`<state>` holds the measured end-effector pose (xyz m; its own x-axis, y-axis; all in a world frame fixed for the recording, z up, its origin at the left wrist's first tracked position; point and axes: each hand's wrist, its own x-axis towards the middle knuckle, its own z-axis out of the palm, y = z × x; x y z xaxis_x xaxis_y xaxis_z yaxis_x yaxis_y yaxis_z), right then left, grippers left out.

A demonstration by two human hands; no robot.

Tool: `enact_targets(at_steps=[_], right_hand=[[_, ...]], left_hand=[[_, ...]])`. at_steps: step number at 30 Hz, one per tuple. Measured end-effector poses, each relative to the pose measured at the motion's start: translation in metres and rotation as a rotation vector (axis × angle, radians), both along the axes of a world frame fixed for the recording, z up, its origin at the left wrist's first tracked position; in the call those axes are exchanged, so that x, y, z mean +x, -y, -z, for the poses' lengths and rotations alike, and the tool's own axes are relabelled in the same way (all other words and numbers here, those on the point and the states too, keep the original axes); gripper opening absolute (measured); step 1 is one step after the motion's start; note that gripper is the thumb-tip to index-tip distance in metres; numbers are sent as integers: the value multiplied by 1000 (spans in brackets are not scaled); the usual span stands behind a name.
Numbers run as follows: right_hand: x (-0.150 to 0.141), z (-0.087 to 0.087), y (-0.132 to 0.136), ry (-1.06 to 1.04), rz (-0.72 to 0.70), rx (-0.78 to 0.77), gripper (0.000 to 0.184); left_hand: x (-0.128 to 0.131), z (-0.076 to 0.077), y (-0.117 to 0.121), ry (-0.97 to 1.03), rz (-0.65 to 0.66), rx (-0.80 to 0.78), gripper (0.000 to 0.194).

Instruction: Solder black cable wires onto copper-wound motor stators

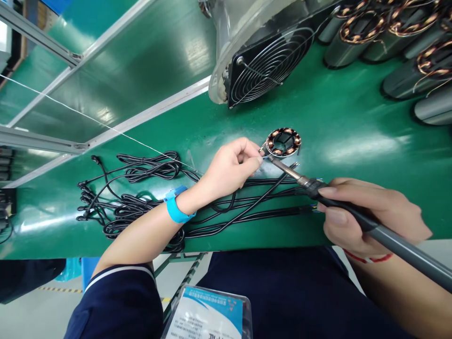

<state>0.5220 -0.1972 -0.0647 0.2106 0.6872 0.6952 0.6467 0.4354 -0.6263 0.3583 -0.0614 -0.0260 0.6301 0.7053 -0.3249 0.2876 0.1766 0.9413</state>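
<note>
My right hand (367,216) is closed round the dark handle of a soldering iron (310,186). The iron's tip reaches the left edge of a motor stator (283,142) with copper windings, lying on the green bench. My left hand (235,165) pinches a thin wire (265,157) beside that tip, between thumb and forefinger. Whether tip and wire touch is too small to tell. Several black cables (247,214) with bared coloured ends pass below the left hand, their coils and plugs (141,207) at the left. A blue wrist strap (176,205) circles my left wrist.
A fume extractor fan (271,66) with a wire grille stands behind the stator. Several metal cylinders with copper windings (363,33) stand at the back right. A metal frame rail (148,113) runs along the green bench's (370,150) back left. A thin white cord (106,125) crosses the left side.
</note>
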Motion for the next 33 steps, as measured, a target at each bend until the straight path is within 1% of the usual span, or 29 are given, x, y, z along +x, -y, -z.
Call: enact_targets(at_steps=[2,5,8,11,13,14,17,19,20,23,26,28,30,33], right_hand=[[-1,1,-1,4,-18,1,12],[-1,3,0,11,-8,15,13],[1,1,2,30,-1,18,14],[6,-9,0,121,-134,-46,15],[8,-16,-2,169,-168,-85,22],[7,-19,-3,168,-148,-78,28],[2,-24,-7,137,-18,-60,44],[0,-28,-11,161,24,-124,51],[0,-32,-13,175,22,-175,53],[2,-45,-23,185,0,-281,50],[4,-54,-35,247,41,-356,40],[3,-51,-42,247,16,-372,40],[0,-43,-47,188,-32,-372,46],[-5,-29,-53,127,-11,-358,51]], left_hand=[[0,-1,0,4,-3,-9,13],[0,0,-1,13,-12,-25,13],[0,0,-1,14,-14,-28,13],[0,0,0,14,-13,-29,13],[1,0,0,11,-16,-34,13],[1,-1,0,10,-18,-37,14],[2,-2,0,8,-18,-40,14],[2,-3,0,13,-19,-34,14],[1,-3,0,15,-18,-30,13],[2,-3,0,15,-17,-27,13],[2,-3,-1,3,-19,-38,13],[2,-4,0,-4,-17,-36,13],[1,-4,0,3,-12,-29,13],[0,-3,0,25,-3,-27,13]])
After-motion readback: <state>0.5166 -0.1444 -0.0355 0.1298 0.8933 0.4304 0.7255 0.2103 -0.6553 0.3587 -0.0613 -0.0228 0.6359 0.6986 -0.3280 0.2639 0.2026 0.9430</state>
